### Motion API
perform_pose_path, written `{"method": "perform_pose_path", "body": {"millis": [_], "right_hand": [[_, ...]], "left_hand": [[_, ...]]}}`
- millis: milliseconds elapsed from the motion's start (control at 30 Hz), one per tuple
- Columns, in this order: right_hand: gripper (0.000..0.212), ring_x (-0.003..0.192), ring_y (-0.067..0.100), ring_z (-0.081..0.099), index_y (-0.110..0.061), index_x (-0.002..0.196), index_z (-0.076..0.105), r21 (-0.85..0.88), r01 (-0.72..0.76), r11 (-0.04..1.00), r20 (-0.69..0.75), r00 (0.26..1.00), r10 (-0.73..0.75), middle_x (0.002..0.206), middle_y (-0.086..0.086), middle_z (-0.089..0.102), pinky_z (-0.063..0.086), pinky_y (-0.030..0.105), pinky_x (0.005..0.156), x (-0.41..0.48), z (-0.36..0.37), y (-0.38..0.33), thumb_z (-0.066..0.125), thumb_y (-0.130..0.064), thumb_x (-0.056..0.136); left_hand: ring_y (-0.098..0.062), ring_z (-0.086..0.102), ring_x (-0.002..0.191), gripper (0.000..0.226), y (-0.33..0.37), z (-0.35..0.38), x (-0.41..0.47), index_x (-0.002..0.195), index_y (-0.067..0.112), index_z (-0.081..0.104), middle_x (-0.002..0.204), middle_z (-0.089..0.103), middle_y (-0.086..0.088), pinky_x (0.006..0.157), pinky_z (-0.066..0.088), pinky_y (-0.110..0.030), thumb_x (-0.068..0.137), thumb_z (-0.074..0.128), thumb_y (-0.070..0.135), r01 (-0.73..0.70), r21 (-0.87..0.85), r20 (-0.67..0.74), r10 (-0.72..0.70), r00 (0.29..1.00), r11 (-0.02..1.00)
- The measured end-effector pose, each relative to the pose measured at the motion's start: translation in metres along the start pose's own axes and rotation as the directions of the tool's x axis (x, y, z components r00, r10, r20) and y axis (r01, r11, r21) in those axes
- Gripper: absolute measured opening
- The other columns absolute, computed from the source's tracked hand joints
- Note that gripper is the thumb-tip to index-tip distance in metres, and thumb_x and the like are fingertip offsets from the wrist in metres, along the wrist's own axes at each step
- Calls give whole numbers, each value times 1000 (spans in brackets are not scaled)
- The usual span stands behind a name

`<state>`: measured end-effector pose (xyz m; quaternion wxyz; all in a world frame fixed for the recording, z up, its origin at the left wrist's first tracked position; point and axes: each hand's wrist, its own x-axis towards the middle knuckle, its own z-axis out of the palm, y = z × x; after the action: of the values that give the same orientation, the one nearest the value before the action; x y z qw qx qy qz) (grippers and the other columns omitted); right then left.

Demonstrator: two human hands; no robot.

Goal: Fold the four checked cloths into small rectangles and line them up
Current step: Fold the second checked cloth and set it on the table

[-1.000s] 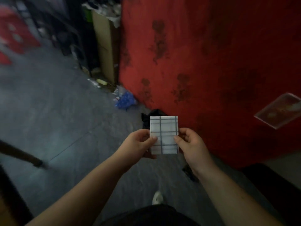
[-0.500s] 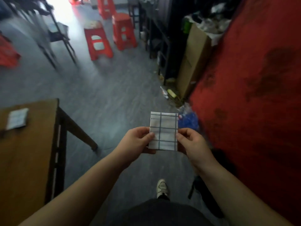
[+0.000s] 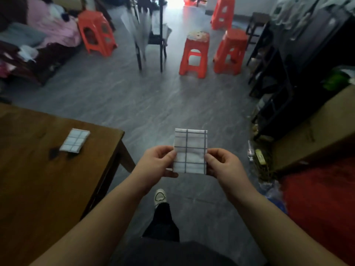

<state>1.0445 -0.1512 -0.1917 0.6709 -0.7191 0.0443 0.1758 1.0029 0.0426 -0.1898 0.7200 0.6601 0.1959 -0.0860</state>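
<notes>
— Pinching the folded checked cloth (image 3: 190, 150) by its sides with my left hand (image 3: 157, 162) and right hand (image 3: 222, 164), above the floor (image 3: 153, 104).
— Risk?
— A slack grip could let its layers spring open before it joins the other cloth (image 3: 75, 141) on the table (image 3: 38, 179).

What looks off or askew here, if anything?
The small folded white checked cloth on the brown wooden table lies skewed to the table's edges, beside a dark blotch in the wood. The second folded checked cloth, pinched by the left hand and right hand above the grey floor, looks neat.
</notes>
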Motion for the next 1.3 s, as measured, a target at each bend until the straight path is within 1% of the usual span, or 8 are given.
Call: {"method": "perform_pose_path", "body": {"millis": [233, 367, 533, 633, 767, 967, 1100, 1300], "right_hand": [[8, 76, 18, 72, -11, 93, 68, -37, 10, 999, 55, 998, -8, 83, 4, 76, 58, 29, 67, 171, 74, -66, 62, -8, 97], [7, 78, 17, 73, -9, 95, 68, -39, 18, 999, 96, 995, -15, 85, 5, 77, 57, 29, 67, 251, 106, -105, 61, -9, 97], [6, 81, 23, 74, -7, 97, 68, -56, 4, 998, 166, 986, 5, 89, 9, 76, 60, 31, 69, 351, 135, -135, 63, -11, 97], [5, 80, 23, 73, -6, 96, 68, -69, 5, 998, 237, 971, 11, 87, 9, 76, 59, 30, 68, 420, 157, -151, 64, -10, 96], [10, 89, 29, 74, -5, 100, 68, -128, 31, 991, 384, 923, 21, 95, 13, 76, 62, 41, 79, 514, 189, -176, 65, -14, 96], [10, 88, 28, 74, -4, 99, 68, -271, 66, 960, 590, 800, 111, 93, 11, 76, 63, 35, 74, 622, 257, -220, 63, -13, 97], [10, 89, 30, 73, -6, 97, 69, -359, 128, 924, 707, 684, 180, 92, 11, 76, 63, 39, 76, 650, 326, -228, 63, -14, 97], [10, 81, 26, 71, -7, 94, 68, -427, 272, 863, 856, 428, 288, 88, 11, 75, 61, 46, 81, 631, 453, -215, 63, -15, 97]], "left_hand": [[-21, 70, 77, 17, 72, -74, 152, 105, 8, 69, 89, 73, -8, 70, 62, -38, 102, 53, 14, -27, -2, -92, 27, 995, 1000], [-16, 71, 74, 17, 110, -103, 222, 102, 9, 70, 84, 75, -3, 68, 61, -34, 102, 53, 12, -64, -39, -174, 57, 983, 997], [-21, 72, 80, 19, 144, -133, 301, 108, 2, 69, 96, 75, -14, 71, 62, -36, 101, 54, 11, -88, -86, -231, 67, 971, 992], [-19, 72, 80, 18, 161, -154, 354, 107, 0, 68, 94, 76, -12, 70, 62, -32, 101, 54, 10, -105, -123, -288, 65, 955, 987], [-22, 70, 80, 20, 180, -182, 427, 108, -1, 67, 93, 74, -13, 70, 61, -34, 101, 55, 12, -103, -123, -419, 43, 907, 987], [-34, 72, 90, 16, 210, -227, 491, 106, 3, 66, 100, 74, -20, 85, 58, -51, 100, 58, 16, -114, -192, -622, -31, 782, 975], [-28, 70, 83, 17, 213, -265, 484, 109, -1, 62, 97, 74, -14, 67, 62, -37, 100, 56, 13, -152, -284, -763, -127, 633, 947], [-23, 71, 79, 14, 188, -331, 433, 108, 5, 62, 100, 72, -15, 58, 58, -28, 100, 56, 16, -142, -326, -896, -258, 362, 934]]}}
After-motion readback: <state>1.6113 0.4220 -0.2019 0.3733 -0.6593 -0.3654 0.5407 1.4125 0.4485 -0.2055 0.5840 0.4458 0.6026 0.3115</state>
